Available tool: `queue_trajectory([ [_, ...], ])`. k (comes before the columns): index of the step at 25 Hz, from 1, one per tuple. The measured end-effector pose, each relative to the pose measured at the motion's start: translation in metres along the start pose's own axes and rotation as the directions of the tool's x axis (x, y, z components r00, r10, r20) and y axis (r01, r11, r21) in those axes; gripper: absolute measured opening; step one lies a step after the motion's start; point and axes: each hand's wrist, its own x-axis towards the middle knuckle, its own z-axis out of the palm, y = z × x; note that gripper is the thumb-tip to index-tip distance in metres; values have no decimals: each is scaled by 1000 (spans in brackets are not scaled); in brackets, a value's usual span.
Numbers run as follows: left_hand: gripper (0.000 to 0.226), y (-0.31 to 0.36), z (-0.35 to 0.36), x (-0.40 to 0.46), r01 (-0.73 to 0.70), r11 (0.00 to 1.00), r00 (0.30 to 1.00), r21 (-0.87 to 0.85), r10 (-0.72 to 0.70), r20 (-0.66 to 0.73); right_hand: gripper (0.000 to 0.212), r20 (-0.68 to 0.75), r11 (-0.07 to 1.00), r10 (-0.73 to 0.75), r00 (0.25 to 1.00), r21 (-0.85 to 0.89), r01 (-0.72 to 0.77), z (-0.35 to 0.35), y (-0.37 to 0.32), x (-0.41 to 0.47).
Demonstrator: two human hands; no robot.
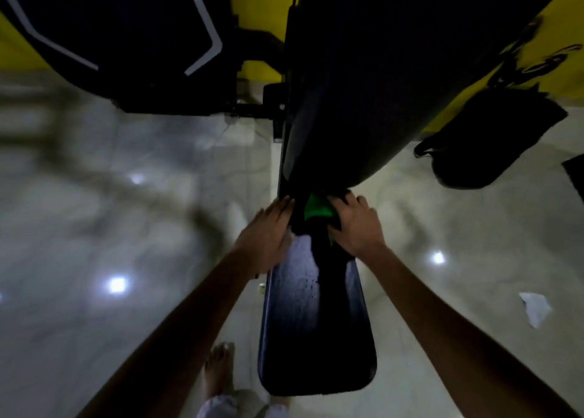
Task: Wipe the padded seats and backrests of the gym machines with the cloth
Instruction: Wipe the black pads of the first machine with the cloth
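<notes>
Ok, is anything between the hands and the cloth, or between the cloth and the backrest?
Nothing visible. The right hand already rests on the green cloth, which sits at the gap where the seat meets the backrest. The left hand lies flat on the seat's left edge, beside the cloth, with bare pad between them.

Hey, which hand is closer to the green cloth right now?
Right. The right hand rests on the green cloth at the seat's far end; the left hand lies flat on the seat's left edge, apart from the cloth.
</notes>
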Motion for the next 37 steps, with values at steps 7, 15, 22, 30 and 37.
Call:
queue_trajectory([
  [7, 58, -21, 56, 6, -63, 998, 985, -24, 58, -160, 63, -147, 997, 9, 989, 77, 3, 34, 4, 3],
  [15, 58, -23, 71, 4, -19, 999, 971, 50, 31, -236, 61, -189, 999, 29, 982, 30, -24, 38, 6, 16],
  [22, 58, -22, 69, 2, -26, 999, 967, 35, 34, -253, 70, -239, 993, -12, 971, 108, 39, 51, -1, -29],
  [30, 53, -51, 67, -29, -114, 989, 957, -96, 83, -279, 78, -320, 974, -207, 925, -160, 163, 48, -20, 26],
  [37, 53, -59, 61, -31, -155, 983, 959, -95, 126, -252, 82, -281, 947, -321, 905, -109, 302, 59, -31, -30],
])
